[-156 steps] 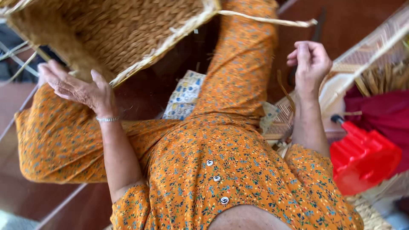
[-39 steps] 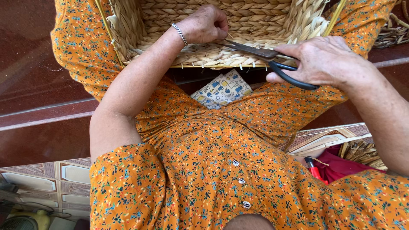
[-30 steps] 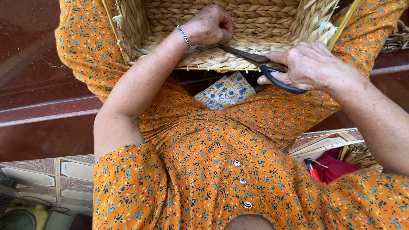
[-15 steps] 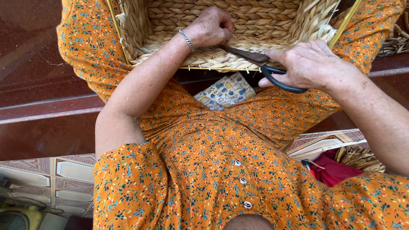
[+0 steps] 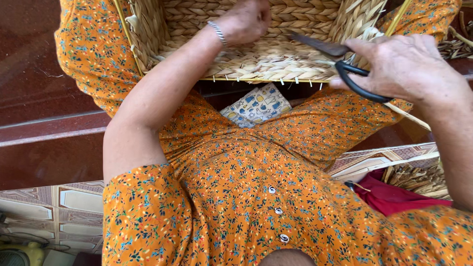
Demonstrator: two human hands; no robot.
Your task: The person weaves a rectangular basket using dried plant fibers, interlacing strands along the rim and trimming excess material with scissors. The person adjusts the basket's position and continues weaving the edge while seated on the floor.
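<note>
Your left hand (image 5: 244,19) sits inside the woven basket (image 5: 256,61), whose plaited walls close it in on both sides. The scissors (image 5: 340,64) in your right hand (image 5: 404,64) lie across the near rim, blocking that way in. Below the rim, your knees leave a narrow gap, filled by a patterned cloth (image 5: 256,106). The dark red floor (image 5: 44,93) to your left lies open.

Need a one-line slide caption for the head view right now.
Seated person's right hand holds black-handled scissors at a woven basket while the left hand grips inside it.
</note>
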